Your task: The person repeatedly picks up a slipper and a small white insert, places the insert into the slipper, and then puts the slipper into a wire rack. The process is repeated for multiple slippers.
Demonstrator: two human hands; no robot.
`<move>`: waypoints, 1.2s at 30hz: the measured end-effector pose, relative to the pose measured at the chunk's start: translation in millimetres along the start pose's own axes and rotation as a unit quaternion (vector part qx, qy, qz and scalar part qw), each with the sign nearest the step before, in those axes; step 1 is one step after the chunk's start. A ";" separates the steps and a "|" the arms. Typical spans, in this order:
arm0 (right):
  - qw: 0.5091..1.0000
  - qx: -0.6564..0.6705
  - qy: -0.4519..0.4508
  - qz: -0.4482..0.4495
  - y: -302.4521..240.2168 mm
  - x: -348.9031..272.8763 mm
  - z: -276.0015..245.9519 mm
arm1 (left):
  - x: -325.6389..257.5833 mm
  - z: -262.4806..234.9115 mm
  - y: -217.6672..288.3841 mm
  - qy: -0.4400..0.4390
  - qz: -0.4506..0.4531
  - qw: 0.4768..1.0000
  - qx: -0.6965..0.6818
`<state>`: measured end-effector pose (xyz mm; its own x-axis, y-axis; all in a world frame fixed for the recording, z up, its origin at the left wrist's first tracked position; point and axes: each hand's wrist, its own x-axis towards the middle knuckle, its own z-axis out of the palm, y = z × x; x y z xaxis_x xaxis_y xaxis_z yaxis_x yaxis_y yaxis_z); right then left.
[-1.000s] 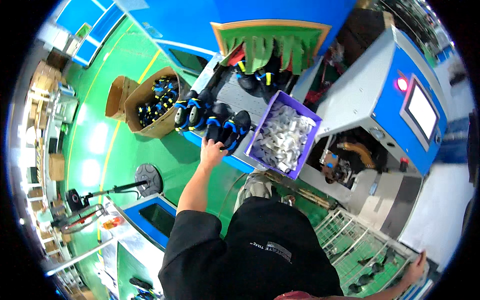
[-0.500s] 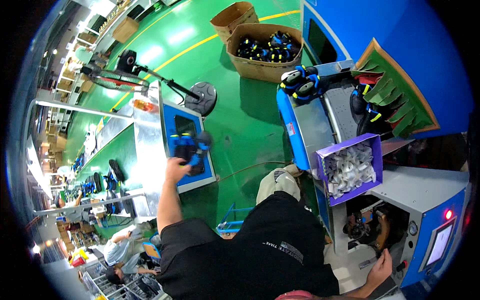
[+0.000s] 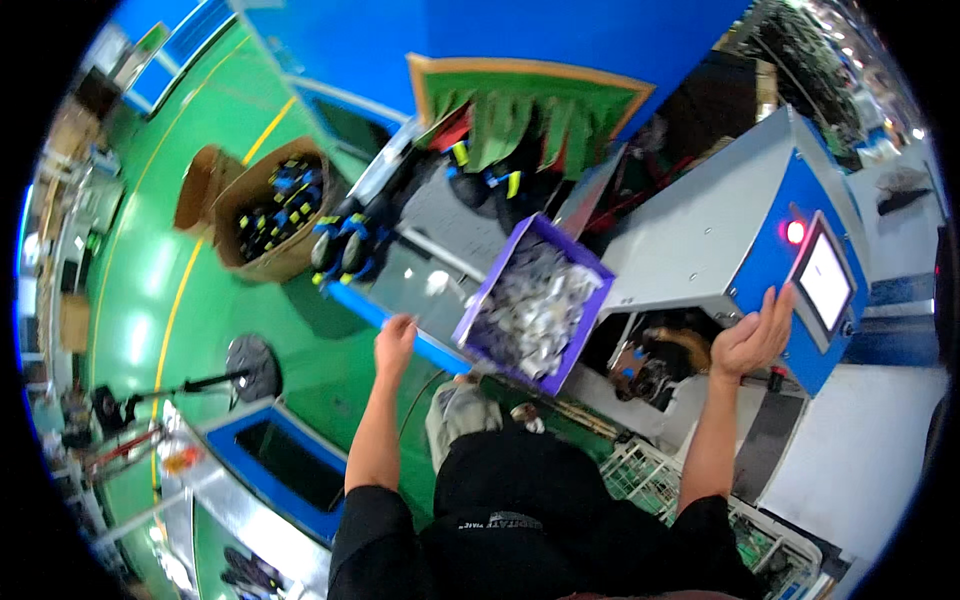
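Observation:
My left hand point(image 3: 396, 343) hovers by the near edge of a metal chute point(image 3: 425, 290), fingers curled in loosely and nothing visible in them. My right hand point(image 3: 752, 338) has its fingers stretched out beside the lit screen point(image 3: 826, 283) on a machine's blue panel. Left of that hand, the machine's opening point(image 3: 655, 365) shows dark metal parts and a brown piece. Between my hands sits a purple-edged box point(image 3: 478, 312) heaped with small white and grey pieces point(image 3: 540, 310). Black and blue shoes point(image 3: 345, 245) rest at the chute's left end.
More shoes point(image 3: 485, 185) lie under a green strip curtain point(image 3: 540, 115) at the blue machine. A cardboard box point(image 3: 265, 265) of shoes stands on the green floor. To the left are a blue-framed panel point(image 3: 335, 515) and a round stand base point(image 3: 254, 368). A white wire rack point(image 3: 770, 540) is at lower right.
My view has swung right. My left hand has come back from the blue-framed panel and no longer holds the black and blue shoes. My right hand is now raised beside the screen.

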<state>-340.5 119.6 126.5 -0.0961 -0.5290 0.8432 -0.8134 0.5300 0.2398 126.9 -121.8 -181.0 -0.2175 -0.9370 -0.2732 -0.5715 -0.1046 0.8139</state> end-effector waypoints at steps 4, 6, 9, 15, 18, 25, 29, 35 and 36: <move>1.000 0.000 0.006 -0.003 0.8 -5.0 7.8 | 165.3 160.0 97.6 -0.108 0.005 0.994 -0.022; 1.000 -0.004 0.008 -0.004 1.2 -12.9 18.6 | 225.8 212.7 131.3 -0.097 -0.074 0.991 -0.045; 0.997 -0.068 -0.026 0.004 10.7 -30.9 11.7 | 263.8 271.4 177.3 0.012 -0.178 0.983 0.040; 0.993 -0.110 -0.038 0.018 3.8 -41.7 5.0 | 265.5 247.0 156.5 0.044 -0.079 0.995 0.041; 0.993 -0.108 -0.045 0.011 8.0 -38.5 7.4 | 259.6 175.8 170.6 -0.012 -0.048 0.994 0.092; 0.984 -0.001 -0.133 0.118 -25.9 -12.7 -16.6 | 133.8 20.2 172.0 -0.119 0.056 0.970 -0.202; 0.912 0.334 -0.205 0.116 -118.1 -67.5 -57.1 | -5.3 15.5 171.7 -0.223 -0.095 0.877 -0.415; 0.474 0.678 -0.194 0.527 -178.9 -85.0 -79.3 | -132.6 55.3 250.3 -0.018 0.372 0.925 -0.072; 0.487 0.676 -0.189 0.520 -168.6 -80.2 -88.6 | -135.4 55.3 255.1 -0.025 0.445 0.894 -0.041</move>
<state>-144.8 131.5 61.1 -0.7501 -0.6601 -0.0401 0.1776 -0.1427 -0.9737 -33.1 -3.2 35.2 -0.5945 -0.6449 0.4803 -0.0947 0.6493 0.7546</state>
